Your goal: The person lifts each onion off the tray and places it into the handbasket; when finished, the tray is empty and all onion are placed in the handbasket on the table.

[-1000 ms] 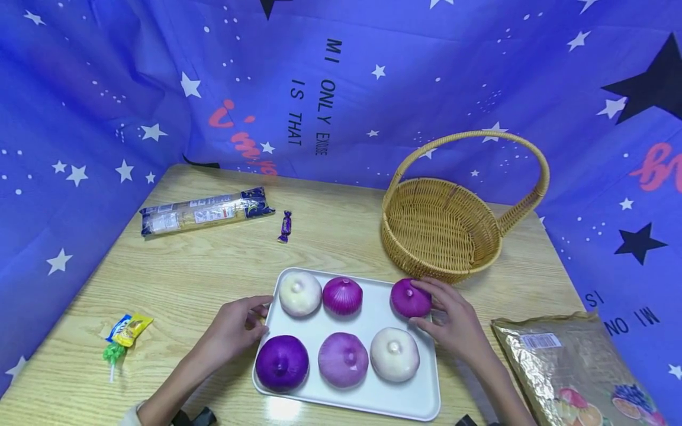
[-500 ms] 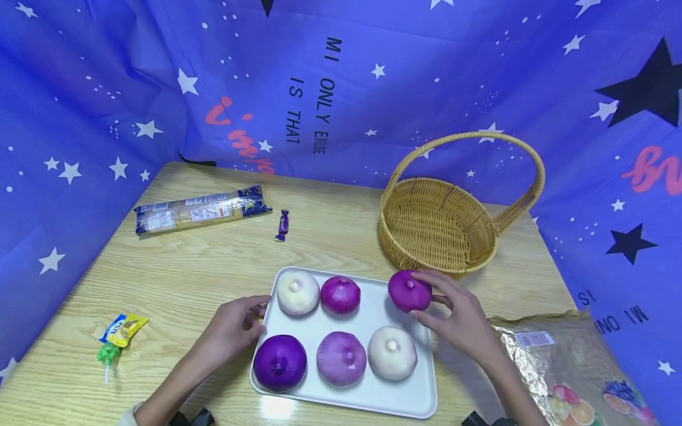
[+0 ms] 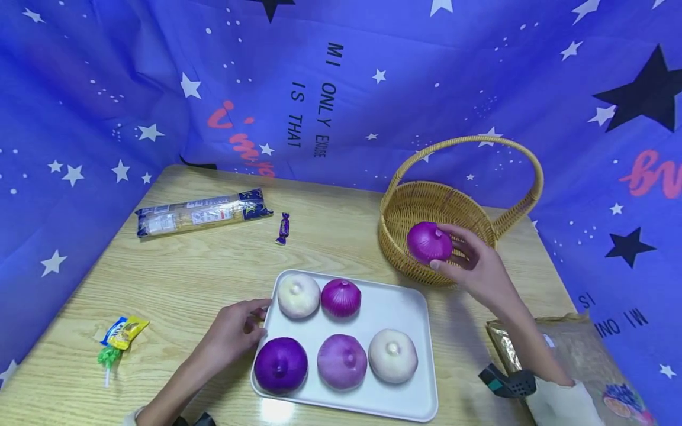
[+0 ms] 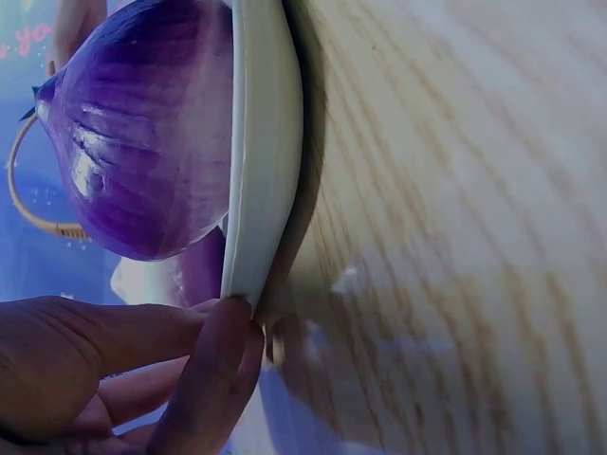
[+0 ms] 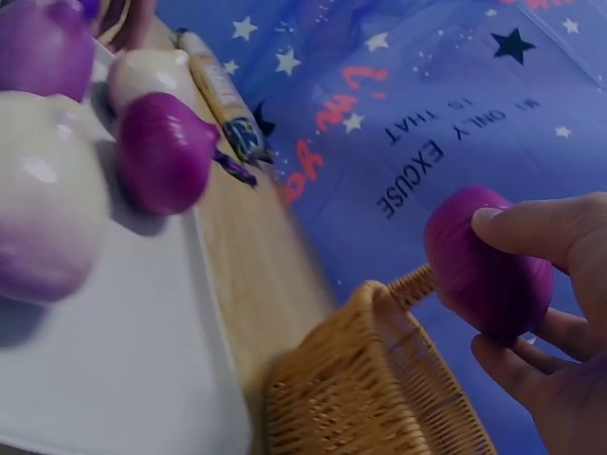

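My right hand [image 3: 482, 269] holds a purple onion [image 3: 429, 242] between thumb and fingers, over the wicker basket [image 3: 391, 251]. In the right wrist view the same onion [image 5: 479, 261] shows above the basket's rim, gripped from one side. My left hand [image 3: 234, 328] pinches the left rim of the white tray [image 3: 389, 399]; the left wrist view shows thumb and fingertips meeting at the tray edge [image 4: 248, 190]. On the tray lie a white onion [image 3: 298, 296], a magenta onion [image 3: 341, 298], a dark purple onion [image 3: 280, 365], a light purple onion [image 3: 342, 362] and another white onion [image 3: 393, 355].
The basket's tall handle [image 3: 469, 141] arches over its opening. A long clear packet [image 3: 202, 213] and a purple-wrapped candy [image 3: 283, 228] lie toward the back left. Wrapped sweets [image 3: 124, 334] sit at the left, a gold bag [image 3: 570, 337] at the right. A blue star-patterned cloth [image 3: 341, 89] hangs behind.
My right hand has lifted the purple onion off the tray's back right corner and carried it away from me, over the basket. The left hand has stayed at the tray rim.
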`<state>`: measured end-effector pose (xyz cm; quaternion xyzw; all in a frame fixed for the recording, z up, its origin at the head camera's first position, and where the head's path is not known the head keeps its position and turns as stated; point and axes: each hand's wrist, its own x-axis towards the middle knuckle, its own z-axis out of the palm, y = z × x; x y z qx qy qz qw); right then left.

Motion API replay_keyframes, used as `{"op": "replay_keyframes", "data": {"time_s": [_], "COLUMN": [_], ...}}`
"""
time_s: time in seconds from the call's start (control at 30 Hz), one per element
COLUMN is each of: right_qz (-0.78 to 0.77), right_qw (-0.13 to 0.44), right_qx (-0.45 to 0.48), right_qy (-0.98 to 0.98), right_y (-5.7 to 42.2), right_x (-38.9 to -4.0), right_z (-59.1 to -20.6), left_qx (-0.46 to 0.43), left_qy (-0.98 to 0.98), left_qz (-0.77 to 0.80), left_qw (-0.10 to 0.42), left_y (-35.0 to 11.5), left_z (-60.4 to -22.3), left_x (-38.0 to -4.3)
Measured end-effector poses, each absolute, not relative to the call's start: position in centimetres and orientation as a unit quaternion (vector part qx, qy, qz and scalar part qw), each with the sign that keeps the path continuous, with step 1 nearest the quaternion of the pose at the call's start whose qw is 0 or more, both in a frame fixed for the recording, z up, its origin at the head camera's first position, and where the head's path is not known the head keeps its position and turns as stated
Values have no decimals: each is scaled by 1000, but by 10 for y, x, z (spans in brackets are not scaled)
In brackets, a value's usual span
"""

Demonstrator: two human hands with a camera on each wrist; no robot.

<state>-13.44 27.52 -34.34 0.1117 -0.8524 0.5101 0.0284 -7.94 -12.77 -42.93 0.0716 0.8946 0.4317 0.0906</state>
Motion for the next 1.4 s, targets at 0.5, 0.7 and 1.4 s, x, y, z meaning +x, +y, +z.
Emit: {"op": "replay_keyframes", "data": {"time_s": [0.5,0.7,1.4], "right_qz": [477,457,538], "right_qw": [20,13,-31], "right_qx": [-11,-56,-183], "right_qy": [-879,-888,-822], "right_y": [303,305,317], "right_x": [-205,-230,-288], "right_z": [-350,-356,-385], "left_qx": [84,88,72], "left_qy": [905,906,902], "left_qz": [412,409,418], "left_qw": [72,70,77], "left_y": [-128,-127,-125], "left_z": [-431,-430,-430], "left_x": [-81,-81,-77]}}
